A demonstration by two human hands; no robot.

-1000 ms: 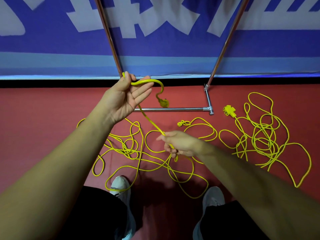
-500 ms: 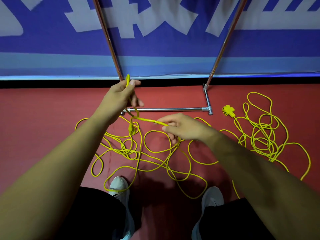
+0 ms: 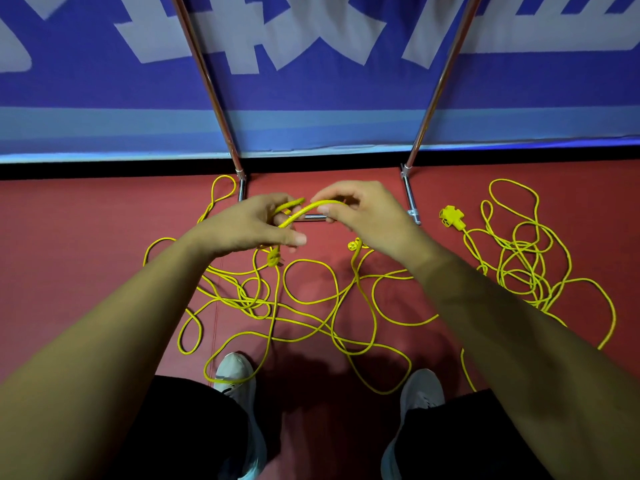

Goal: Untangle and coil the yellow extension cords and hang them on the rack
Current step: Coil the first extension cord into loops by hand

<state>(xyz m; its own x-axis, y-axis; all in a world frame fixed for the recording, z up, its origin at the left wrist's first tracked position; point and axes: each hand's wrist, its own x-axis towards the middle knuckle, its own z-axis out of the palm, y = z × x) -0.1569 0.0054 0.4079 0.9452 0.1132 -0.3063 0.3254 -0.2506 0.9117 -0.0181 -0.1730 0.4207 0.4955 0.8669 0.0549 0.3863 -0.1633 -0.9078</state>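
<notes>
Both grips hold thin yellow extension cord point(image 3: 311, 205): left hand point(image 3: 249, 226) clasps loops, right hand point(image 3: 367, 216) pinches it at three o'clock. Pulling may cinch the floor tangle point(image 3: 254, 304) at six o'clock.

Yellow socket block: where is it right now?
In the head view, the yellow socket block lies on the red floor at right, just right of the rack's right base bar, at the upper-left end of the right-hand cord tangle.

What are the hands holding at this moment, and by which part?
Both hold one yellow extension cord. The left hand grips the cable just above its dangling plug; the right hand pinches the cable a little further along.
</notes>
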